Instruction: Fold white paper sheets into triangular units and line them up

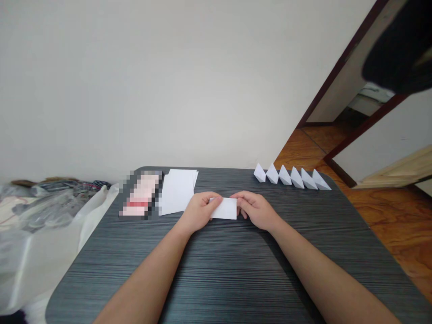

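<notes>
A small white rectangle of folded paper (224,209) is held just above the middle of the table. My left hand (201,209) grips its left end, thumb on top and fingers underneath. At the right edge, my right hand (255,208) pinches the paper near its upper corner, its fingers partly hidden behind it. Close to my left hand lies a stack of white paper sheets (177,191), slightly fanned. Several folded white paper shapes (284,175) with pointed tops stand in a row at the back right of the table.
The dark striped table (216,279) has rounded corners and its back edge meets a pale wall (189,90). A blurred-out pinkish rectangular item (141,193) lies at the back left. Plastic-covered goods (50,211) are piled left of the table. Wooden floor (384,216) and doorways show at right.
</notes>
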`<state>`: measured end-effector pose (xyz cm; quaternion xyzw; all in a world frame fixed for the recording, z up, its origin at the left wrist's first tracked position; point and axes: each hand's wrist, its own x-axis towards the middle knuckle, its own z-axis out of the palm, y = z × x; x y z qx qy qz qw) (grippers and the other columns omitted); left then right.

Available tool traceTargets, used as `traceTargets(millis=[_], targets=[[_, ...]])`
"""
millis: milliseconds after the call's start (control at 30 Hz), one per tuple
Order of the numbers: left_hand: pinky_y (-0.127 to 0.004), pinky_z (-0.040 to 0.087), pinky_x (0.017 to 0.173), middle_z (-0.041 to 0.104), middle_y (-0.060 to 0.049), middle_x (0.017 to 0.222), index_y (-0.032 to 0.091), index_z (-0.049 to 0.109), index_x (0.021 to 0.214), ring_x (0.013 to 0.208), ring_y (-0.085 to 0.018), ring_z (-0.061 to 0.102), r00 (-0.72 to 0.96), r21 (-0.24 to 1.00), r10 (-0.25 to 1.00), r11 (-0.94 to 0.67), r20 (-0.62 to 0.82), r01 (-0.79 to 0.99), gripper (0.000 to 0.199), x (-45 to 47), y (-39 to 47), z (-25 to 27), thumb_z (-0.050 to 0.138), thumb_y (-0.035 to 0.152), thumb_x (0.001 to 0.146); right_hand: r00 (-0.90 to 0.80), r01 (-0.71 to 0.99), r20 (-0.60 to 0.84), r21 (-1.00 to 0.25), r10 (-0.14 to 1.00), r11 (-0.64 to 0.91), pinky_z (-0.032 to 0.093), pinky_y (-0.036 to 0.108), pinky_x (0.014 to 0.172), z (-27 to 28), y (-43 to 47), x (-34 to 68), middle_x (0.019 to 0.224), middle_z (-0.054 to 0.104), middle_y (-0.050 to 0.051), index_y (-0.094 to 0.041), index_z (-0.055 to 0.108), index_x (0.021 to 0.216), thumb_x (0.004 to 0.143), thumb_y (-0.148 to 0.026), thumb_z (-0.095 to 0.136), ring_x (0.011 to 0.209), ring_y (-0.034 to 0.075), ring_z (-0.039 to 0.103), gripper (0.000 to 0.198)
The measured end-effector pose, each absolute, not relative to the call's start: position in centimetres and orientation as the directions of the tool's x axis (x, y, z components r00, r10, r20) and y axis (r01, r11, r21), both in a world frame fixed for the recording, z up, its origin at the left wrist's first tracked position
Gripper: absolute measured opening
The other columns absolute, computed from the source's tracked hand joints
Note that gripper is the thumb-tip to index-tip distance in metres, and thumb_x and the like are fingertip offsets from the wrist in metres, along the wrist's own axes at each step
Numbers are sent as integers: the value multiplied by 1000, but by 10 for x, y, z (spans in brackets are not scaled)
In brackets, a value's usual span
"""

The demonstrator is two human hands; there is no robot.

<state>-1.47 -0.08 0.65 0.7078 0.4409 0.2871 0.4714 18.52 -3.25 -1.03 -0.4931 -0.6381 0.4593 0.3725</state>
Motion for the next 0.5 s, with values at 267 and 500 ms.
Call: traceTargets(millis=[267,500], targets=[[-18,29,39,50,2,54,12,61,81,43,-8,42,409,965,908,-18,-93,261,36,-15,0,2,47,46,82,-303,124,43,-989,952,84,40,22,51,-19,-31,187,81,62,3,-19,52,117,83,-22,50,65,12,57,34],[-18,30,38,51,1,54,12,62,80,41,-7,42,450,951,888,-59,-89,305,37,-14,-1,4,44,44,83,-297,106,50,-991,954,84,42,22,54,-19,-30,188,80,61,2,-19,55,113,80,-21,55,66,12,57,33]])
